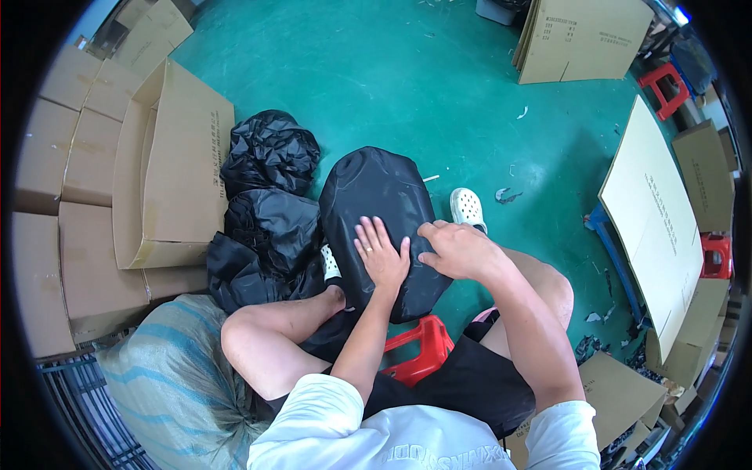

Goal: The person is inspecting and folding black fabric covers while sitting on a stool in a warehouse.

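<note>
The left hand [381, 254] is lying flat on the black bundle [372, 184], its fingers apart, probably steadying it. The bundle is sitting between the pale clogs [468, 207], where the legs [270, 333] may be bracing it. The right hand [458, 249] is curling over its right side; whether those fingers are pinching, one cannot tell.

the black bundle [374, 188] looks like smooth coated cloth or plastic with a dull sheen, while the crumpled black sheeting [270, 149] is glossier and finely creased. the open carton [188, 164] is matt brown cardboard, and the bulging sack [160, 368] looks like rough woven plastic. the red stool [431, 345] is shiny moulded plastic, the green floor [376, 78] smooth and faintly glossy.
</note>
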`<act>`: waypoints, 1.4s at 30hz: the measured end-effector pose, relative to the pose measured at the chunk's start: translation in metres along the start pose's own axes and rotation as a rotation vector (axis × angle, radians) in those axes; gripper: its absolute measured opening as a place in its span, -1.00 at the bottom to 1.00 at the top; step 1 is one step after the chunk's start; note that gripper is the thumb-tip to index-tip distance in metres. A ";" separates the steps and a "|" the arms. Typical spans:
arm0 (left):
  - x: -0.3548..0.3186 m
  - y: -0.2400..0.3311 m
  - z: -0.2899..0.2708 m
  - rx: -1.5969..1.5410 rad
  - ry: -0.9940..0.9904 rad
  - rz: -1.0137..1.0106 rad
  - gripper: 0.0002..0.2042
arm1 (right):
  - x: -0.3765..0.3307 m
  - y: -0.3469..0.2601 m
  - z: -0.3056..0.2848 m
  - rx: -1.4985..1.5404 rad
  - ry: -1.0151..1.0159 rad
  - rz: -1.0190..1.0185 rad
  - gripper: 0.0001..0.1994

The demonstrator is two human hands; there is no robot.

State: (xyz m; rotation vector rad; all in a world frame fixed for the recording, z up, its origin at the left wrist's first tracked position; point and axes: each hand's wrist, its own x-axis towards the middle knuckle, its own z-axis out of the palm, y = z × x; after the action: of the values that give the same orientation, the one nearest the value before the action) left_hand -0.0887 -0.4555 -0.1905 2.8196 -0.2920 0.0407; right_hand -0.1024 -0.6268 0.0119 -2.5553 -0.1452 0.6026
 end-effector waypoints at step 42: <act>0.038 -0.372 -0.184 0.402 -0.342 -0.883 -0.68 | 0.036 -0.017 0.002 0.035 -0.157 0.003 -0.52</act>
State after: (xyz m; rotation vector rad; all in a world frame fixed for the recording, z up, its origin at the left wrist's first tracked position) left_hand 0.0249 -0.0597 -0.1237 3.0545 0.9983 -0.6344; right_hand -0.0705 -0.6034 0.0045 -2.4738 -0.1836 0.8003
